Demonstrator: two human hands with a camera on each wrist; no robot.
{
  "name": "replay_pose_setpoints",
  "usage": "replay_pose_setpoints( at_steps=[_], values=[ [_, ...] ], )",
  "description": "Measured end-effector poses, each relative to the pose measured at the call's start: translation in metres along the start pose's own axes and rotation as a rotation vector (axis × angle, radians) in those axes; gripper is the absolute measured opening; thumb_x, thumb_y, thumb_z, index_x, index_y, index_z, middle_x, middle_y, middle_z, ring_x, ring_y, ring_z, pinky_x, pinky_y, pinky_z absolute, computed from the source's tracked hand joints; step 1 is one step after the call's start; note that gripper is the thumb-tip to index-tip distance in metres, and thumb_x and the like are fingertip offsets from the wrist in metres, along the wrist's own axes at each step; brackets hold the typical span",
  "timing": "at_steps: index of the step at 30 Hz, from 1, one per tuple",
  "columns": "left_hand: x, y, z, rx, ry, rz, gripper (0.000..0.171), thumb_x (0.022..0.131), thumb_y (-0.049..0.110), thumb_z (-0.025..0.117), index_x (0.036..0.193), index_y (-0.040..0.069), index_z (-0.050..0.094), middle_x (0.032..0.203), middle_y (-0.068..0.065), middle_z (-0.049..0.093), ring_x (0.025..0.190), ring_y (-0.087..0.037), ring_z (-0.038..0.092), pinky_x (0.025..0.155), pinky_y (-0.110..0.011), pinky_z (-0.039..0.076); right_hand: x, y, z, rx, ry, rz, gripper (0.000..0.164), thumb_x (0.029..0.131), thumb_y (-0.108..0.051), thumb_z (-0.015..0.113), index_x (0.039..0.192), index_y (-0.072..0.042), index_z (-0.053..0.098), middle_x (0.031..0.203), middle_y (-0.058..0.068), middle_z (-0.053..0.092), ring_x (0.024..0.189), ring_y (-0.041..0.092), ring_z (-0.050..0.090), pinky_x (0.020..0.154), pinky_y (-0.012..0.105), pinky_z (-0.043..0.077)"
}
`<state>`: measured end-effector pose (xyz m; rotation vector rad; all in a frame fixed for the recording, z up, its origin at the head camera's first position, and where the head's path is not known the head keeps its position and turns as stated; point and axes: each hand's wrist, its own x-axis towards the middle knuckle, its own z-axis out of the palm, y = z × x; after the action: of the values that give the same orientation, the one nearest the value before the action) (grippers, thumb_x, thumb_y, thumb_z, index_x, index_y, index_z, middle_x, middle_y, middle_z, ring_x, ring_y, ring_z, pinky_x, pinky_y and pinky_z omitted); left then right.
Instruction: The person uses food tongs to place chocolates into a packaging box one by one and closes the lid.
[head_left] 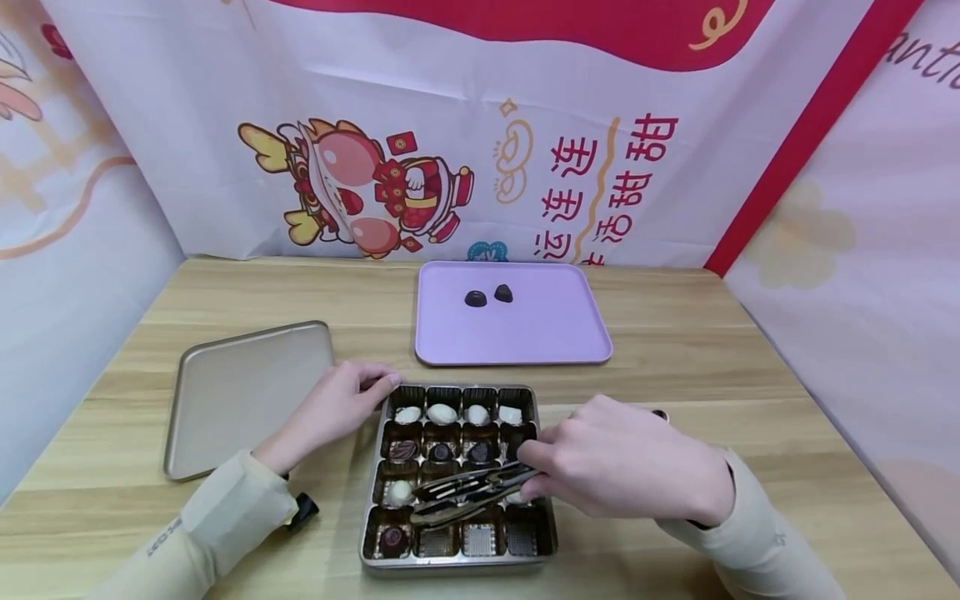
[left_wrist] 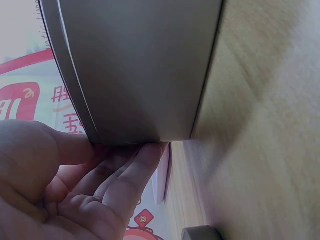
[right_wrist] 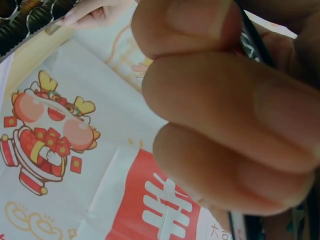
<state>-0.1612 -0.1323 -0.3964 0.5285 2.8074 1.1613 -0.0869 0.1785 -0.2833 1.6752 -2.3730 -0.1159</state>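
A metal chocolate box (head_left: 457, 566) with a dark divided liner sits on the table. My left hand (head_left: 341, 404) grips its far left corner; in the left wrist view, thumb and fingers meet at the end of the box's grey side wall (left_wrist: 135, 65). Over the box's right side, my right hand (head_left: 618, 458) holds metal tongs (head_left: 459, 497), their tips pointing left over the lower rows. A white chocolate (head_left: 399, 492) lies just left of the tips. White chocolates fill the far row, dark ones the second. One dark chocolate (head_left: 393, 540) occupies the near left compartment; bare liner shows right of it.
Beyond the box is a purple tray (head_left: 517, 342) bearing two dark chocolates, one rounded (head_left: 476, 298), one pointed (head_left: 503, 293). A flat grey-brown lid or tray (head_left: 240, 400) lies at left, partly behind the left arm. A printed cloth (head_left: 360, 67) hangs along the table's back edge.
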Motion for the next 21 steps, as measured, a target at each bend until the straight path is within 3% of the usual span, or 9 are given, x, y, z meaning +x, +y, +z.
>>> replay_pose_setpoints(
  at_steps=[14, 21],
  values=[
    [-0.0006, -0.0014, 0.0004, 0.012, 0.005, 0.001, 0.027, 0.098, 0.026, 0.054, 0.113, 0.007, 0.068, 0.113, -0.009, 0.065, 0.104, -0.027, 0.060, 0.092, -0.046, 0.042, 0.0032, -0.0030, 0.0059, 0.002, -0.042, -0.030, 0.032, 0.092, -0.045, 0.060, 0.073, -0.020, 0.051, 0.058, -0.014, 0.040, 0.044, 0.006, 0.040, 0.039, 0.024, 0.033],
    [0.0005, 0.0004, -0.0005, 0.003, -0.003, 0.002, 0.028, 0.098, 0.026, 0.054, 0.113, 0.007, 0.067, 0.109, -0.008, 0.066, 0.083, -0.022, 0.062, 0.086, -0.044, 0.045, 0.0027, -0.0053, 0.0056, 0.035, -0.082, -0.021, 0.032, 0.092, -0.046, 0.058, 0.074, -0.020, 0.050, 0.059, -0.013, 0.038, 0.045, 0.003, 0.035, 0.041, 0.023, 0.035]
  ],
)
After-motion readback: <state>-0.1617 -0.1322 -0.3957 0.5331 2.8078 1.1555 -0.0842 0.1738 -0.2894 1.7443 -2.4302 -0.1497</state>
